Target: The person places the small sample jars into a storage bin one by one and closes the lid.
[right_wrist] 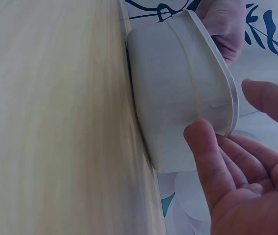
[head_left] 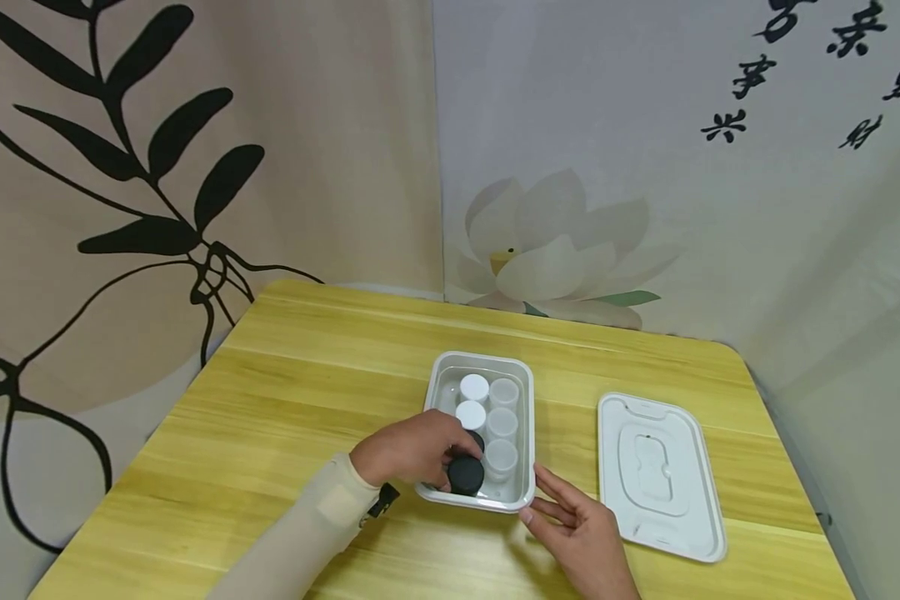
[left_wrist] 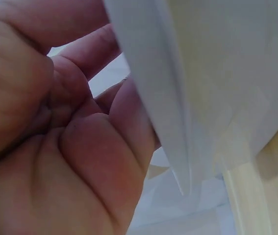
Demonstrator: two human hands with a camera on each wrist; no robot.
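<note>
A white plastic box (head_left: 526, 392) stands uncovered on the table. My left hand (head_left: 416, 446) reaches over its near left side and pinches a round black-topped container (head_left: 466, 476). Behind that, another black round top (head_left: 479, 437) is partly covered by the fingers. Two white-topped containers (head_left: 471, 414) sit farther back in the same row. To their right stand three translucent round containers (head_left: 502, 457). My right hand (head_left: 581, 533) rests its fingertips against the box's near right corner; in the right wrist view the thumb is apart from the box wall (right_wrist: 165, 98).
A white rectangular lid (head_left: 660, 500) lies flat on the wooden table (head_left: 292, 400), right of the box. Behind the table hangs a printed curtain (head_left: 345, 125) with dark leaves, a flower and characters.
</note>
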